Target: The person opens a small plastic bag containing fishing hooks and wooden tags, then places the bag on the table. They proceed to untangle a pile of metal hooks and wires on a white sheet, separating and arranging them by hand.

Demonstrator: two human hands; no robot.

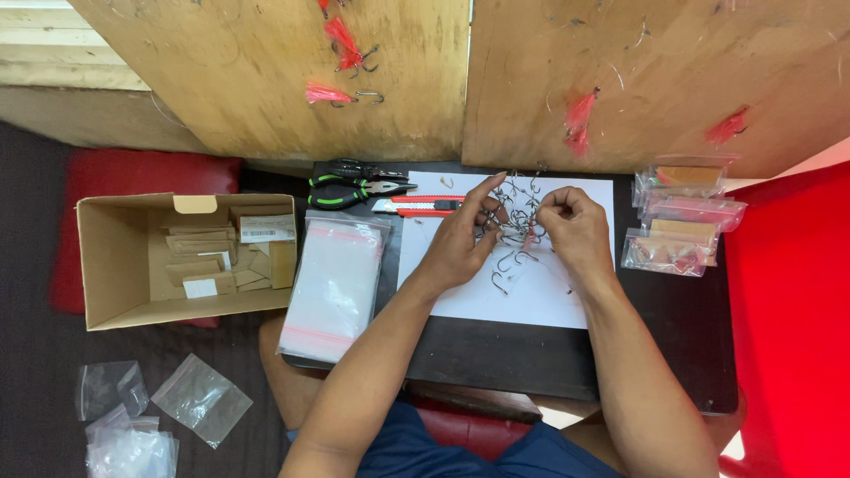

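Head view, looking down on a dark lap board point(496, 354) carrying a white paper sheet point(531, 301).

Item in hand: a tangled pile of bare metal treble hooks point(513, 221), lying on the upper middle of the sheet between both hands. The left hand point(460, 243) rests on the sheet at the pile's left edge, fingers spread, forefinger stretched up over the hooks. The right hand point(571, 226) is curled at the pile's right edge, thumb and forefinger pressed together on something small and reddish; what exactly is pinched cannot be made out.

Surroundings, left to right:
- open brown cardboard box point(115, 265) of small card packets, on a red cushion point(133, 173);
- loose clear zip bags point(199, 398) on the dark floor, lower left, partly cut off;
- stack of clear red-striped zip bags point(336, 283), overlapping the board's left edge;
- black-and-green pliers point(350, 190) and a red utility knife point(416, 205), just above the sheet, the knife's tip hidden behind the left hand;
- filled clear packets point(682, 212), stacked at the board's right;
- two plywood panels point(354, 71) above, bearing red-feathered hooks point(341, 93).

Obscured: single hooks in the tangle are too fine to separate; the hands cover part of the pile.
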